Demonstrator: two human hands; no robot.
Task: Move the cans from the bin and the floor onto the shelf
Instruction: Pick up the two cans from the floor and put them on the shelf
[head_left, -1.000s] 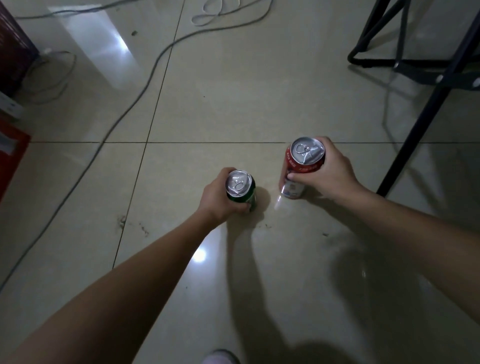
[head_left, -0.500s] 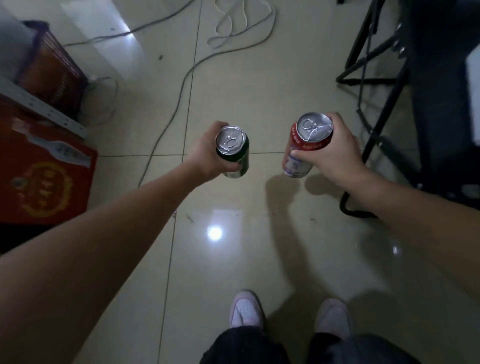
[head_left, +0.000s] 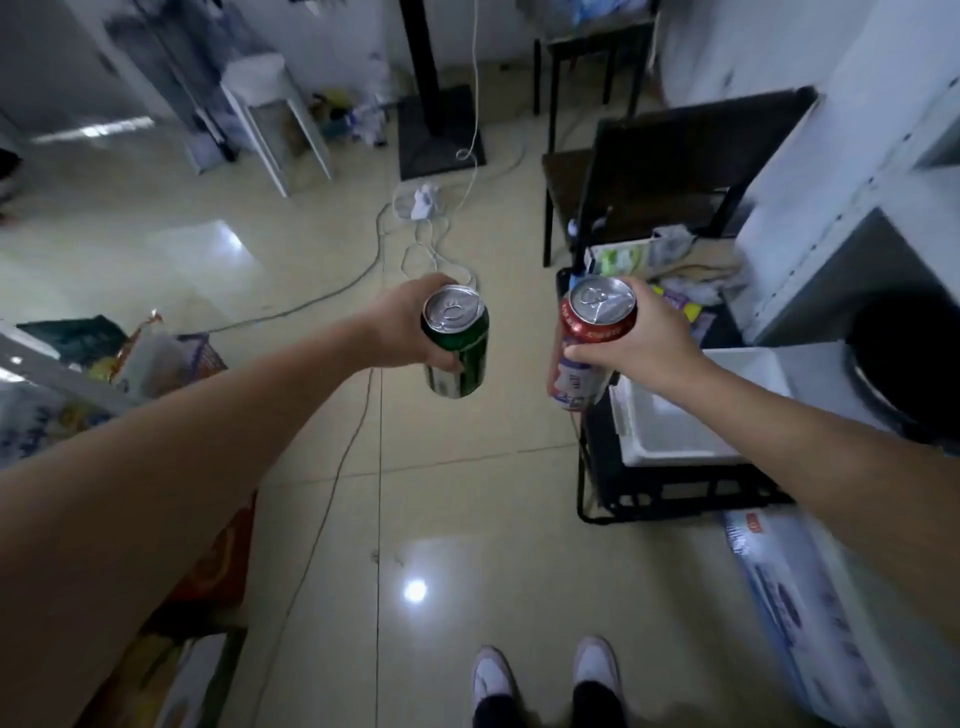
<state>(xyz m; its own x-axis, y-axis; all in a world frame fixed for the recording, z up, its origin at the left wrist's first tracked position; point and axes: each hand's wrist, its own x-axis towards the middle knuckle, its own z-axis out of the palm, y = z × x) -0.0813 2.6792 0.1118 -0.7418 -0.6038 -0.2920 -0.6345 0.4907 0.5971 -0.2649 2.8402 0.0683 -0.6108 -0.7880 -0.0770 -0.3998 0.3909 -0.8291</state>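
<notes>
Head-worn camera looks forward and down from standing height.

I've come up from a crouch: a second ago the green can (head_left: 457, 340) and the red can (head_left: 592, 343) stood on the floor tiles under my left hand (head_left: 400, 332) and right hand (head_left: 644, 340); now both hang well above the floor, out in front at arm's length. My view has swung up off bare tile to take in the room: a white bin (head_left: 675, 415) on a black rack (head_left: 670, 499) just right of the red can, a grey shelf unit (head_left: 841, 218) beyond, and my white shoes (head_left: 545, 675) below.
</notes>
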